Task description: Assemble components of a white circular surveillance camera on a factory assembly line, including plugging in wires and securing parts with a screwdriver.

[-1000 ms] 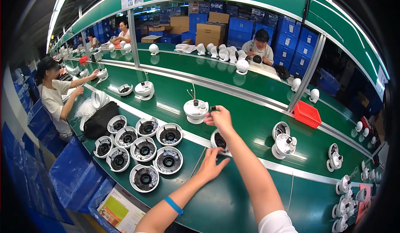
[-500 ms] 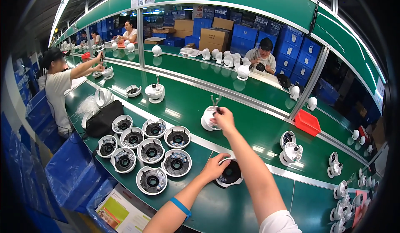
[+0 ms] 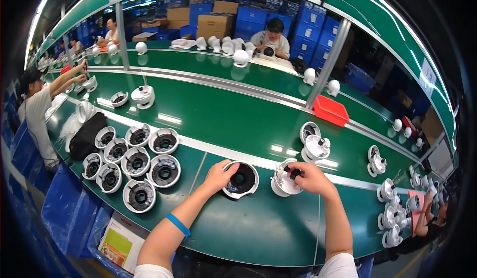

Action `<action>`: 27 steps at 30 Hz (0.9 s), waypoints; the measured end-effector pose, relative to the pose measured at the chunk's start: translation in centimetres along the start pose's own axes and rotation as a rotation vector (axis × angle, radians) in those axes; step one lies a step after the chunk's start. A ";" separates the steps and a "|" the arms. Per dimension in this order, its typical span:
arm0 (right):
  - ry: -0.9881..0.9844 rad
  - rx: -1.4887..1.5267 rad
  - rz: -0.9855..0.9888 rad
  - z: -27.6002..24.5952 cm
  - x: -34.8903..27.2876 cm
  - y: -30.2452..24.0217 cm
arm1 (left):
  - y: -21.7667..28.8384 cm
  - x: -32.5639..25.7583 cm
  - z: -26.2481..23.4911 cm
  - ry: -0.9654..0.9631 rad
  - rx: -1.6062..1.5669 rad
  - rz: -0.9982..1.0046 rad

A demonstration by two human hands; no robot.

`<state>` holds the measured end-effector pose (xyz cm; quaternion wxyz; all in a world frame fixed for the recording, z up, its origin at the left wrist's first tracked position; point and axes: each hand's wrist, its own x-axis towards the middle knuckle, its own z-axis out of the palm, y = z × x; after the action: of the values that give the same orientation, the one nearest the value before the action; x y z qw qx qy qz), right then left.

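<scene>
Where the table (image 3: 223, 238) runs off to its left end, a limp black cloth bag (image 3: 89, 138) slumps beside wispy, crinkled plastic film (image 3: 72, 130), with curved white shells (image 3: 85, 111) of smooth plastic just behind. Toward the table's front edge, nine round white cups (image 3: 135, 161) lie open side up in a loose cluster, each glossy rim circling a dark ring with a hole in its middle. Past the metal strip (image 3: 203, 146) along the table's back edge, the shiny green belt (image 3: 223, 114) carries a shallow white dish (image 3: 119, 98) and, near it, a rounded white housing (image 3: 143, 96) with a thin upright stalk.

Around the middle of the table, near its back edge, the left hand (image 3: 218, 176) grips the left side of a black-lined bowl (image 3: 242, 180), thumb laid over the thin white rim, the other fingers partly hidden. Just right of the bowl, not touching it, a drum-shaped white unit (image 3: 284, 181) sits tilted by the metal strip; whether it rests on the table I cannot tell. Well apart from the left, the right hand (image 3: 313, 179) is clamped on the black knob (image 3: 296, 173) at its top.

Farther right stand a rounded white pair (image 3: 315, 148) on the belt, a flat-bottomed red tray (image 3: 331, 110) beyond it, and crowded white units (image 3: 392, 213) beside a pink sheet (image 3: 413, 194) at the table's right end.
</scene>
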<state>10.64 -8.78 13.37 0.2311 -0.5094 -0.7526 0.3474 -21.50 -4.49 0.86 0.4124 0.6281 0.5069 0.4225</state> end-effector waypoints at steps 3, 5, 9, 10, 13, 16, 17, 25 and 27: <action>0.088 -0.018 0.126 -1.5 -3.1 0.2 | 1.9 0.1 4.0 -0.011 -0.042 -0.150; 0.114 0.088 0.198 -1.6 -4.1 -0.2 | 2.0 0.3 6.7 0.017 -0.229 -0.139; -0.027 0.418 0.024 -1.2 -4.8 1.9 | 5.5 -0.7 10.3 -0.031 -0.914 -0.359; -0.041 0.403 -0.017 -1.2 -4.6 3.1 | 6.9 -0.9 11.0 -0.046 -1.025 -0.418; -0.117 0.421 -0.018 -1.0 -3.6 5.5 | 6.2 -0.9 11.3 -0.122 -1.114 -0.342; -0.138 0.385 -0.087 -0.8 -2.6 6.9 | 5.1 -0.3 10.3 -0.297 -1.234 -0.261; -0.115 0.394 -0.093 -0.6 -2.2 6.8 | 5.3 -0.3 9.7 -0.304 -1.157 -0.256; 0.087 -0.183 -0.365 2.2 -0.5 6.0 | 3.3 0.1 11.0 -0.413 -1.327 -0.287; 0.139 -0.291 -0.454 3.4 -0.1 6.3 | 2.7 0.1 11.4 -0.433 -1.356 -0.301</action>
<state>12.13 -8.36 6.40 0.2785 -0.3783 -0.8717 0.1394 -9.88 -5.84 0.01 0.8556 0.2275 0.1215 0.4488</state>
